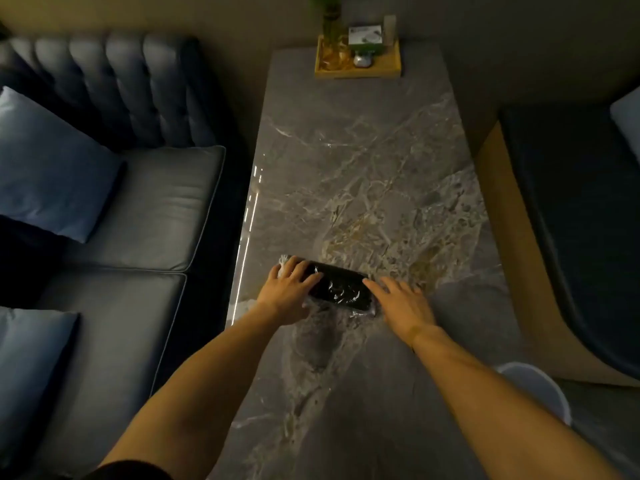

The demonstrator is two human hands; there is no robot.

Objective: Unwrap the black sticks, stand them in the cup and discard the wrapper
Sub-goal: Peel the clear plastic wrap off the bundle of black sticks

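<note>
Barely begun: both hands' spread fingers (313,277) rest on the still-wrapped black sticks (341,289) at lower centre; no cup in sight.

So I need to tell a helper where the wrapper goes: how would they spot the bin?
Start at the long marble table down the middle of the room. Follow its right edge back to the near end, beside the person's right forearm. The pale round bin stands there on the floor, the only light, curved thing among dark seats.
</note>
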